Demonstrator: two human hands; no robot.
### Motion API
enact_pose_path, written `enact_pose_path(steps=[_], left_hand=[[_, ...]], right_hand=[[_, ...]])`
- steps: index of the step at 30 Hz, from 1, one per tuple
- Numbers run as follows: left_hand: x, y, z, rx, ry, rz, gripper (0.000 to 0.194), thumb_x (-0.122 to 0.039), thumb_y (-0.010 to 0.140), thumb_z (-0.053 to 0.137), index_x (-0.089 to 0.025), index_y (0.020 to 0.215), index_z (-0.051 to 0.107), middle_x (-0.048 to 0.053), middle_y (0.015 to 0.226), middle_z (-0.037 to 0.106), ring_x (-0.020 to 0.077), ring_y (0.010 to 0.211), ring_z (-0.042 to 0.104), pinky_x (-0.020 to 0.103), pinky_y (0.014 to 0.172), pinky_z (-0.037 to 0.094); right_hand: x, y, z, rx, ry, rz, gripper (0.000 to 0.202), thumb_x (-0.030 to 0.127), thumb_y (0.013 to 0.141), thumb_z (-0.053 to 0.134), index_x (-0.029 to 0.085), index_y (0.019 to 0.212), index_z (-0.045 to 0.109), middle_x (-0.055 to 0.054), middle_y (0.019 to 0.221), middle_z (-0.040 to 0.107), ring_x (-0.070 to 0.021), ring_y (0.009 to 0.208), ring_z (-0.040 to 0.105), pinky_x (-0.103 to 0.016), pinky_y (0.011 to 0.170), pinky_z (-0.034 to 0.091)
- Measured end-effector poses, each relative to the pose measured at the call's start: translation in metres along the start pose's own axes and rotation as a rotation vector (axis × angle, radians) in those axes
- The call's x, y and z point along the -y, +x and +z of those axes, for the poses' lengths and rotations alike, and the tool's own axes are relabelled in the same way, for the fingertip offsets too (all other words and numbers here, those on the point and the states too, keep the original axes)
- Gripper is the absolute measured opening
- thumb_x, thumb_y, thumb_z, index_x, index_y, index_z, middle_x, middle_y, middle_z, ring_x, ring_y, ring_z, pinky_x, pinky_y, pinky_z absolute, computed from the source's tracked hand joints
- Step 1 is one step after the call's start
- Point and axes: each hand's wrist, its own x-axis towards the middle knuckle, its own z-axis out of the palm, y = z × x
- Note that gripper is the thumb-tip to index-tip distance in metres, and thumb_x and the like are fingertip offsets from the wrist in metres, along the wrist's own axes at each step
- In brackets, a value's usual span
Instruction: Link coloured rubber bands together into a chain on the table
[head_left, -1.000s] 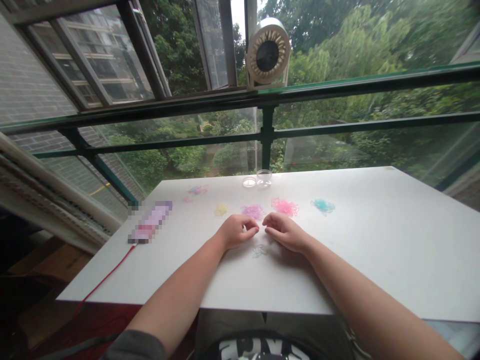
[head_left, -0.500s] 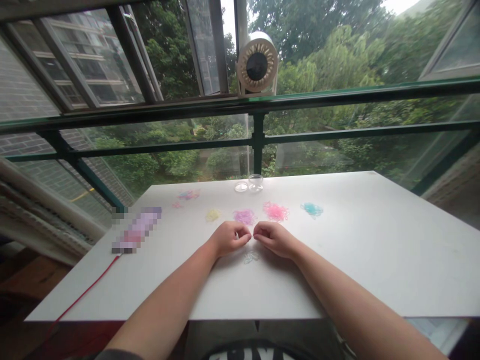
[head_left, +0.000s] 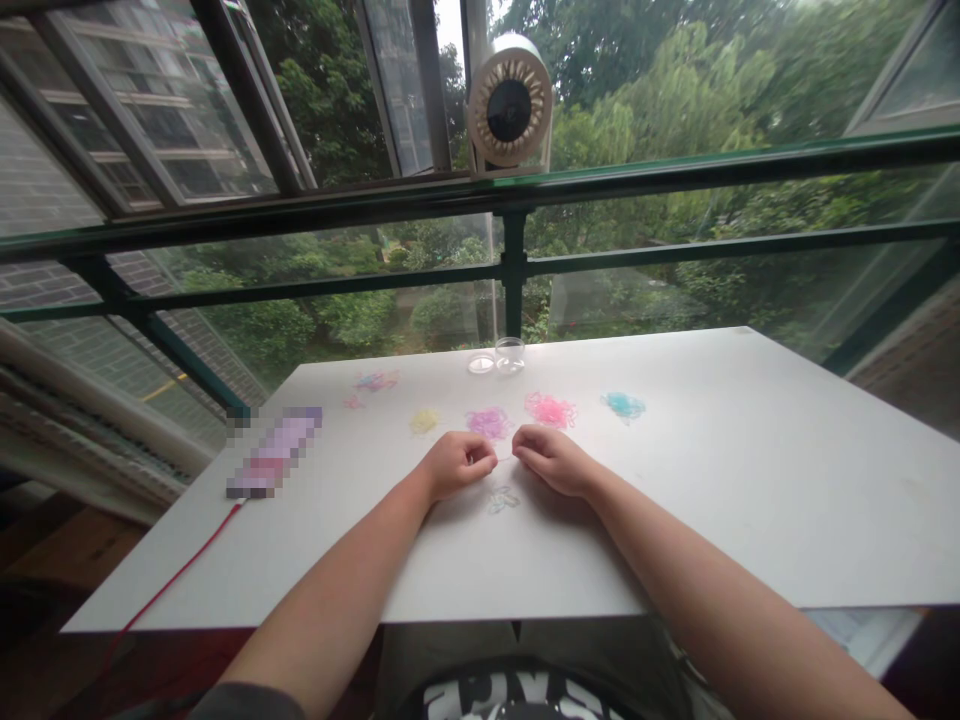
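A: The fingers [head_left: 480, 462] of the left hand [head_left: 455, 464] are curled in, tips pinched toward the thumb, and the fingers [head_left: 525, 452] of the right hand [head_left: 547, 461] curl the same way. The two sets of fingertips almost meet above the white rectangular table [head_left: 750, 480].

B: Are they grasping anything?

A: I cannot tell. Whatever sits between the tips is too small and pale to make out. Both hands are drawn in tight, not spread flat.

B: Where is the nearest loose thing?

A: A small cluster of clear, pale rubber loops [head_left: 502, 498] lies on the table just nearer the person than the fingertips, under the gap between the two hands. It is close to both, but apart from the fingers.

B: And beyond the hands?

A: A row of little piles of thin elastic loops. The purple pile [head_left: 487, 421] lies just beyond the left knuckles, the bright pink pile [head_left: 551, 409] just beyond the right hand, the yellow pile [head_left: 424, 421] further left, and the turquoise pile [head_left: 624, 404] well off to the right.

B: Further back?

A: A few mixed pink and blue loops [head_left: 375, 381] to the far left, then a small clear round plastic jar [head_left: 510, 354] with its flat clear lid [head_left: 481, 363] lying beside it, near the table's far edge. At the left edge lies a pixelated purple oblong [head_left: 274, 452] with a red cord [head_left: 169, 587] running off it. Behind everything a round white fan [head_left: 510, 105] stands on the green window rail [head_left: 675, 170].
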Motion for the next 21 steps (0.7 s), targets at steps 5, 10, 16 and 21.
enact_pose_path(steps=[5,10,16,21], left_hand=[[0.0033,-0.0004,0.0001,-0.007,-0.016,-0.019,0.019,-0.027,0.073,0.053,-0.011,0.067,0.062,-0.002,0.056,0.055,0.0064,0.052,0.044,0.017,0.05,0.034],[0.0026,-0.0005,0.0016,0.0,0.003,-0.022,0.02,-0.028,0.073,0.053,-0.011,0.069,0.063,-0.001,0.056,0.055,0.0064,0.051,0.044,0.018,0.05,0.033],[0.0016,-0.0004,0.0023,0.001,0.011,-0.04,0.02,-0.029,0.073,0.054,-0.011,0.07,0.063,0.0,0.057,0.055,0.0067,0.052,0.043,0.017,0.049,0.033],[0.0026,-0.0006,0.0027,0.0,-0.01,-0.035,0.02,-0.029,0.072,0.054,-0.011,0.07,0.063,0.0,0.056,0.055,0.0067,0.051,0.043,0.017,0.049,0.033]], right_hand=[[0.0005,-0.0007,-0.0004,0.009,0.15,0.073,0.008,0.022,0.078,0.044,0.018,0.073,0.048,0.006,0.051,0.044,-0.0069,0.041,0.038,-0.019,0.041,0.029],[-0.0001,-0.0014,0.0009,0.049,0.08,0.013,0.011,0.025,0.074,0.053,0.015,0.077,0.055,0.003,0.056,0.048,-0.0079,0.05,0.042,-0.02,0.047,0.033],[-0.0014,-0.0011,0.0016,0.05,0.011,0.018,0.01,0.024,0.074,0.051,0.015,0.073,0.056,0.004,0.053,0.045,-0.0073,0.048,0.039,-0.02,0.045,0.03],[-0.0014,-0.0015,0.0016,0.039,-0.024,0.0,0.008,0.021,0.074,0.05,0.016,0.071,0.054,0.004,0.053,0.045,-0.0071,0.047,0.039,-0.019,0.045,0.028]])
